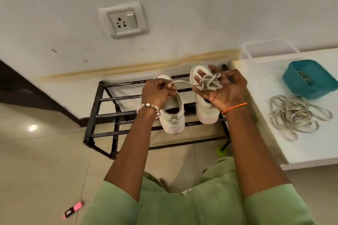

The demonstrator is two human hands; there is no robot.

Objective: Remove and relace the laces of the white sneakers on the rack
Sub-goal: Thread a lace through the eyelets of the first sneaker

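Two white sneakers stand side by side on a black metal rack (102,115), toes toward the wall: the left sneaker (173,117) and the right sneaker (206,113). A grey-white lace (210,83) is bunched in the palm of my right hand (223,87), whose fingers are spread and slightly curled around it. One strand runs left to my left hand (157,93), which pinches its end above the left sneaker. Both hands hover over the shoes.
A pile of loose laces (296,115) lies on a white shelf (311,150) to the right, beside a teal tub (309,80) and a clear box (268,49). A wall socket (124,20) is above. A pink object (74,209) lies on the tiled floor.
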